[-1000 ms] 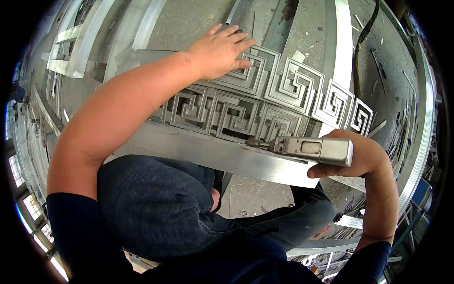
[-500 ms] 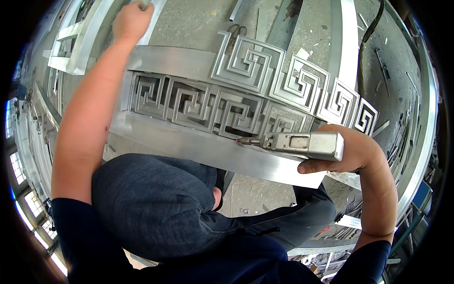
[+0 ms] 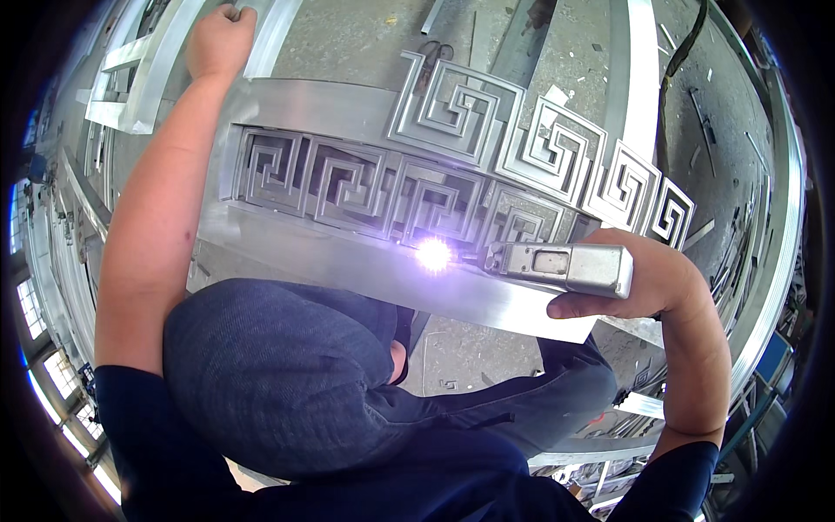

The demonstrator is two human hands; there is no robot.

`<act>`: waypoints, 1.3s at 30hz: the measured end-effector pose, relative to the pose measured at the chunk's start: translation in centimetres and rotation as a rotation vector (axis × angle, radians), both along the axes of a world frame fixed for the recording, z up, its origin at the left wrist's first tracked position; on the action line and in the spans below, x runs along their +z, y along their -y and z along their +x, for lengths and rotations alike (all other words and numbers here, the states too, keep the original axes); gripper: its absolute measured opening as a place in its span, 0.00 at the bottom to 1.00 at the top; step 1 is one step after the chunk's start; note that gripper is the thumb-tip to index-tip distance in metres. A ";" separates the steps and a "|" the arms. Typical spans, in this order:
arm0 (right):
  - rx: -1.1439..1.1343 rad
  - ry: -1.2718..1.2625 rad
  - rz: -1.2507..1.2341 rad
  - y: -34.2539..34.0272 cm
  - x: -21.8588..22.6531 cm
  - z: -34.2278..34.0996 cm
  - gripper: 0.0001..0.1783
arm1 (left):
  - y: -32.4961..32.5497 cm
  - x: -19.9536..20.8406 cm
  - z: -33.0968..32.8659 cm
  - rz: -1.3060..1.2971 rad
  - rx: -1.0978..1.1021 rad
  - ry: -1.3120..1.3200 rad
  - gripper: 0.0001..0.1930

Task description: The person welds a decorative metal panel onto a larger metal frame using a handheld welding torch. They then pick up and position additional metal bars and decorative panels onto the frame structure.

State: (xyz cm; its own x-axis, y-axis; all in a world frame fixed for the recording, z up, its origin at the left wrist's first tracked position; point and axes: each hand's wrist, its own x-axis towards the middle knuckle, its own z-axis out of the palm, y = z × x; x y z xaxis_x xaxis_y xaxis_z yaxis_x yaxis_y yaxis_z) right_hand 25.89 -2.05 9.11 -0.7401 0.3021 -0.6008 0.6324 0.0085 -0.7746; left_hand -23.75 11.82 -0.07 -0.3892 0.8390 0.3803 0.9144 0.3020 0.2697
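Head camera: up on the head, tipped down
Middle: the Greek-key metal panel, seen from above
Near side: blue jeans, close and big; the left arm and right arm reach in
Far side: floor, farther off
Left edge: windows, bent by the wide round view

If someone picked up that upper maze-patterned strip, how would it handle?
The strip is probably light for its size, being mostly open gaps. Its metallic look suggests it would stay fairly stiff, and its flat shape makes rolling unlikely.
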 end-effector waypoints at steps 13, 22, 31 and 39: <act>-0.023 0.062 -0.005 0.2 0.8 0.8 0.21 | 0.2 0.1 0.3 -0.019 -0.033 0.007 0.20; -0.019 0.073 -0.013 0.3 1.1 1.2 0.20 | 0.3 0.1 0.4 -0.030 -0.035 0.024 0.20; -0.033 0.096 0.032 0.3 1.7 2.9 0.19 | 0.4 0.1 0.5 -0.025 -0.034 0.009 0.20; -0.078 -0.025 -0.001 0.0 1.5 2.6 0.18 | 0.0 -0.6 -0.1 -0.008 -0.003 0.035 0.20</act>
State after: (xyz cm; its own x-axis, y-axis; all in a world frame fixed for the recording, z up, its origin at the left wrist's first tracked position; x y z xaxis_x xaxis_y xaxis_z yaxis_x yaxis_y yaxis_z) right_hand 28.47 -2.08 10.61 -0.7291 0.3585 -0.5830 0.6118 -0.0407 -0.7900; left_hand -23.88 11.86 -0.65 -0.3997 0.8431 0.3598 0.9053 0.3016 0.2990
